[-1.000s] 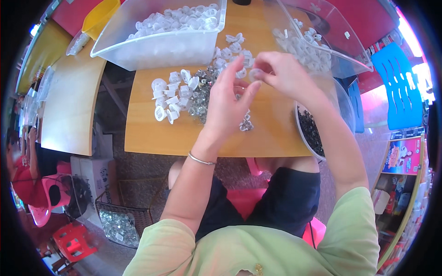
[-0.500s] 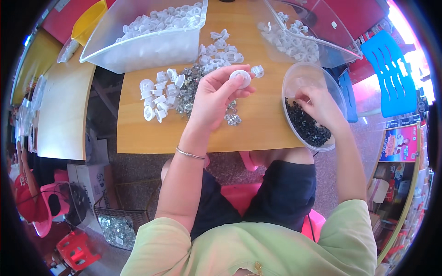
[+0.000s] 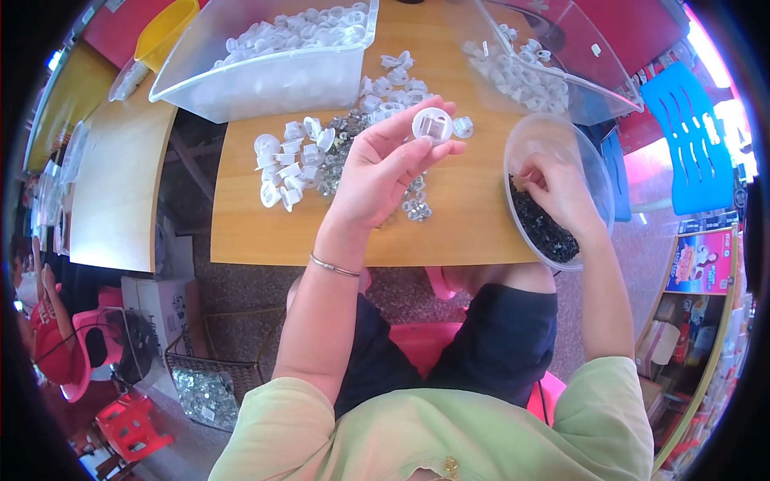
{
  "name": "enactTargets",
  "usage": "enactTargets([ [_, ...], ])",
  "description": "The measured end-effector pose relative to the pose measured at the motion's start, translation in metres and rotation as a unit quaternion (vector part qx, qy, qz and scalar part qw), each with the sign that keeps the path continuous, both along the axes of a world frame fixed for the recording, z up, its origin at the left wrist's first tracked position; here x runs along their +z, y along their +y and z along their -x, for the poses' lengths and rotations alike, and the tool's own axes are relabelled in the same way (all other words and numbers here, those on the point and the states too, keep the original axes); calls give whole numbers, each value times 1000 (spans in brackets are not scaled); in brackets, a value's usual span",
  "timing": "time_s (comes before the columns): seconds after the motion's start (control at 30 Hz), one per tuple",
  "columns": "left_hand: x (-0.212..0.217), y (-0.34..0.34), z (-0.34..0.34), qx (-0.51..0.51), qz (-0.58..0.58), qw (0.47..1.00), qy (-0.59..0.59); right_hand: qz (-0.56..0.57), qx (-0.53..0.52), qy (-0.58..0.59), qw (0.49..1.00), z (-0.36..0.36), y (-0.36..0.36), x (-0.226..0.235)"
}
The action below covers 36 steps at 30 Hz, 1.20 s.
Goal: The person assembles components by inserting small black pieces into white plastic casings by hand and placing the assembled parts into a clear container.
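A round white plastic fitting (image 3: 432,126) is pinched between the thumb and fingers of my left hand (image 3: 383,164), raised over the table, its square-framed side turned up. My right hand (image 3: 561,192) reaches into an oval clear plastic tub (image 3: 607,172) with fingers drawn together at the edge of a heap of small black parts (image 3: 552,239). What those fingertips hold, if anything, is too small to tell. Loose white fittings (image 3: 293,160) lie left of my left hand, beside a pile of small shiny metal pieces (image 3: 341,152) that my hand partly covers. Another fitting (image 3: 463,127) rests just beyond it.
A translucent bin (image 3: 273,92) heaped with white fittings stands at the back left. Another clear bin (image 3: 597,94) with fittings is at the back right. The wooden table (image 3: 273,240) ends before my knees. A blue slotted chair back (image 3: 690,140) stands at the right.
My left hand has turned the white fitting so its framed side now shows. My right hand stays in the tub, its fingers slightly shifted. The whole view has moved a little.
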<state>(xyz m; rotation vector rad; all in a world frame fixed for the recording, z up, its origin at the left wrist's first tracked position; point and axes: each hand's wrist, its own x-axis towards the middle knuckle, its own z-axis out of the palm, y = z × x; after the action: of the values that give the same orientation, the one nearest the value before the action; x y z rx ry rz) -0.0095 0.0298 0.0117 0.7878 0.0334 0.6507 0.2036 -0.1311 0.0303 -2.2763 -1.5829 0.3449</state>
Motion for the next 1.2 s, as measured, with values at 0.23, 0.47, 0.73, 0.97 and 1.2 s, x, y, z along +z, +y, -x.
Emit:
enactTargets([
  [0.23, 3, -1, 4, -18, -10, 1000, 4, -93, -43, 18, 995, -1, -13, 8],
  [0.47, -1, 1, 2, -21, -24, 999, -18, -179, -88, 249, 948, 11, -9, 32],
  [0.73, -7, 8, 5, -22, 4, 999, -32, -357, 83, 393, 843, 79, 58, 77],
  [0.97, -7, 10, 9, -7, 3, 996, -84, -333, 109, 434, 830, 88, 73, 53],
  [1.2, -9, 7, 4, -4, 9, 996, -89, -320, 101, 516, 788, 83, 74, 41],
])
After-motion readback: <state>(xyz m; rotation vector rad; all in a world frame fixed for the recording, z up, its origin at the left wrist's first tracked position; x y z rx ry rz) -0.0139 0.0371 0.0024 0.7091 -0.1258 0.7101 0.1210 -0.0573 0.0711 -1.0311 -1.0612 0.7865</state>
